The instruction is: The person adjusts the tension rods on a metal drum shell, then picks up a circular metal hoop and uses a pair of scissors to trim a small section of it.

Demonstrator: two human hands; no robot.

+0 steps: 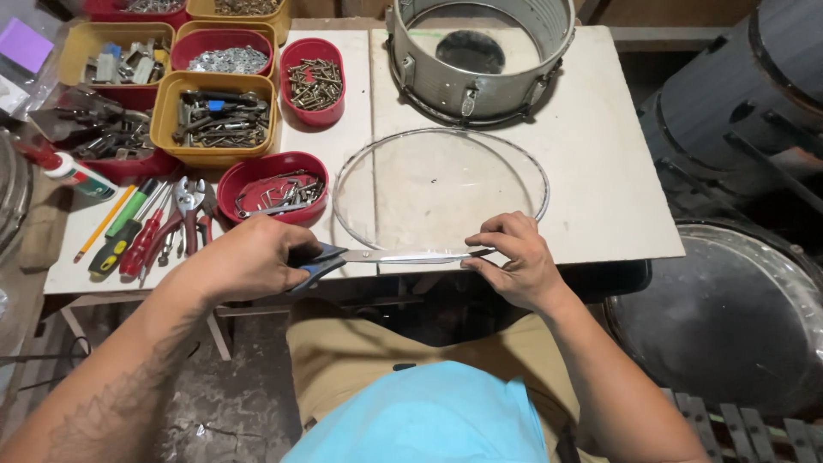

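Note:
A clear round drum head point(439, 184) with a thin metal rim lies flat on the white tabletop point(600, 163). My left hand point(249, 257) grips the blue handles of long scissors point(390, 255), whose blades run along the near edge of the drum head. My right hand point(514, 257) pinches the near edge of the drum head and the blade tips. Behind the drum head stands a silver drum shell point(480, 56) with lugs around it.
Red and yellow tubs point(225, 116) of screws, nuts and metal parts fill the left side. Screwdrivers and pliers point(159, 227) lie at the front left, beside a pencil. Dark drums point(737, 309) stand on the floor to the right.

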